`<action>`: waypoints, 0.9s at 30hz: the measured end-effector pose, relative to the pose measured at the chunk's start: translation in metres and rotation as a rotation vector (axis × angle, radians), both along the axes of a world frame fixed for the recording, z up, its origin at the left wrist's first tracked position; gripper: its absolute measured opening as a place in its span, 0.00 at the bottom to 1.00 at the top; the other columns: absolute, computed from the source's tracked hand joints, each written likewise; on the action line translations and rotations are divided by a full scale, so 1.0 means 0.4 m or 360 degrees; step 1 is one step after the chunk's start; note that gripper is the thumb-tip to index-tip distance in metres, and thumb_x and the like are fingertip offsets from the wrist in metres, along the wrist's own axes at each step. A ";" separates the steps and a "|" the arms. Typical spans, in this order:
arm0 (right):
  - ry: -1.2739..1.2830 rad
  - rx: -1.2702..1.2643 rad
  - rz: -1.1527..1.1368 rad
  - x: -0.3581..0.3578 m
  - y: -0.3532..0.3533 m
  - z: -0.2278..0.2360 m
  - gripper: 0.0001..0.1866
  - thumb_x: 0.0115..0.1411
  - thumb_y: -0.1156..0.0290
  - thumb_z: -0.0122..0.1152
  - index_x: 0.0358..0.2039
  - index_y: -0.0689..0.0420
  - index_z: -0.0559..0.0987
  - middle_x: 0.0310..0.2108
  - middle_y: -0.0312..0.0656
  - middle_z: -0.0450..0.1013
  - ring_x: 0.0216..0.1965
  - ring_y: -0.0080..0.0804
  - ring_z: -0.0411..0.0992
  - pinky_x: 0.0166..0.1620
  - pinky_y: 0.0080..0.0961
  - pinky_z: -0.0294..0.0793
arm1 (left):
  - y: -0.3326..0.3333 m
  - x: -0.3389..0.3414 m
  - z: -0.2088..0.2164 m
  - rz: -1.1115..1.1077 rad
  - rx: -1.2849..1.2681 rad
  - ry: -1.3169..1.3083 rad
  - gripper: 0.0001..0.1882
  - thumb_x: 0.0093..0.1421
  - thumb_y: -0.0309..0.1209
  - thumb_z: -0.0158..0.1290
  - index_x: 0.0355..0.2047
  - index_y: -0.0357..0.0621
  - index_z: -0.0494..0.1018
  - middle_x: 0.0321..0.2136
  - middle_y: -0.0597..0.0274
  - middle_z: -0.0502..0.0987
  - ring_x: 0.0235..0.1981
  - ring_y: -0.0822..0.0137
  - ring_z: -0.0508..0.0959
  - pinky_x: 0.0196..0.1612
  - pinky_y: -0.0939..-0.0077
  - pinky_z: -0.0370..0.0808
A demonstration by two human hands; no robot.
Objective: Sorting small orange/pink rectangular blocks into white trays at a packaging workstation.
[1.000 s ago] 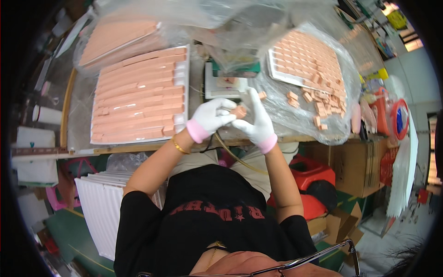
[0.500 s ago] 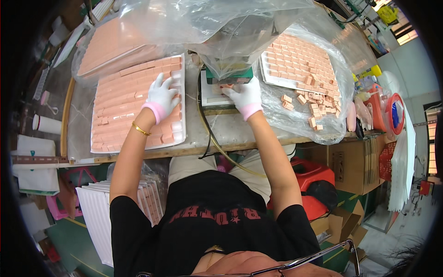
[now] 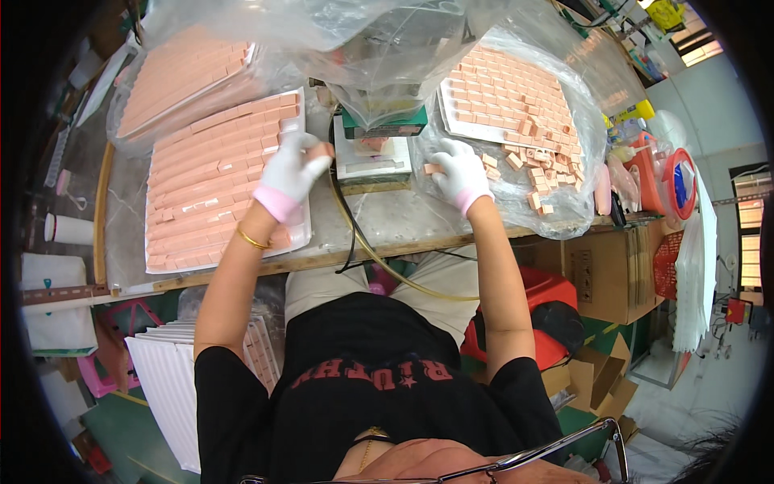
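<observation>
My left hand [image 3: 289, 171], in a white glove with a pink cuff, pinches a small peach block [image 3: 321, 151] between thumb and fingers. It hovers over the right edge of a white tray [image 3: 300, 218] lined with rows of similar blocks. My right hand [image 3: 461, 173], gloved the same way, grips another peach block [image 3: 433, 168] at its fingertips, beside the loose blocks [image 3: 551, 169]. Between the hands stands a small machine with a green head [image 3: 387, 123] above a white bed [image 3: 393, 164]. Something pinkish lies on that bed, too small to make out.
Clear plastic sheeting [image 3: 355, 48] drapes over the machine. A second block-filled tray [image 3: 476, 131] rests on plastic at the right; another filled tray [image 3: 181, 81] lies far left. A cable and yellowish hose [image 3: 364, 248] hang over the wooden table edge [image 3: 218, 277].
My left hand has moved slightly right off the tray rows and now holds a block. My right hand has left the machine bed, moving right, and has a block in its fingers.
</observation>
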State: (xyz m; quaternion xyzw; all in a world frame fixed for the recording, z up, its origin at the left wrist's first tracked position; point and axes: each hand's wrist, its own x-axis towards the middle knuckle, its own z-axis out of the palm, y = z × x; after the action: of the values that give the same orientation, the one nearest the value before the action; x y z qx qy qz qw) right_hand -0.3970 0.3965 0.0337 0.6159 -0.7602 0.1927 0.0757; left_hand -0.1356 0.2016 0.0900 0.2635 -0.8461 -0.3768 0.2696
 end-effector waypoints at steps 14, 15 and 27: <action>-0.0190 0.0027 0.0340 0.196 -0.030 0.153 0.22 0.48 0.75 0.61 0.46 0.55 0.73 0.34 0.44 0.70 0.36 0.45 0.70 0.39 0.37 0.71 | 0.134 -0.081 -0.030 -0.0467 0.0062 -0.0153 0.19 0.53 0.28 0.58 0.46 0.38 0.69 0.37 0.57 0.76 0.31 0.72 0.76 0.38 0.77 0.75; -0.0064 0.0132 0.0306 0.202 -0.030 0.153 0.23 0.49 0.73 0.62 0.48 0.54 0.72 0.35 0.44 0.70 0.36 0.43 0.71 0.40 0.34 0.71 | 0.136 -0.079 -0.034 -0.0460 0.0056 -0.0152 0.19 0.53 0.28 0.58 0.46 0.38 0.69 0.37 0.57 0.76 0.31 0.72 0.76 0.38 0.77 0.75; -0.1088 -0.0584 0.0006 0.171 -0.065 0.056 0.10 0.50 0.68 0.66 0.32 0.58 0.79 0.41 0.41 0.70 0.40 0.28 0.71 0.41 0.21 0.71 | 0.059 -0.093 -0.014 -0.0319 0.0927 0.0004 0.17 0.57 0.24 0.52 0.47 0.29 0.67 0.33 0.60 0.76 0.29 0.75 0.76 0.33 0.84 0.74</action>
State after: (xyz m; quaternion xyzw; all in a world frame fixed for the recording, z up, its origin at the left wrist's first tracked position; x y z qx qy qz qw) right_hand -0.3286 0.3704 0.0559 0.4936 -0.6934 0.5197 -0.0736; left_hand -0.1730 0.2253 0.0845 0.2444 -0.7240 -0.6285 0.1453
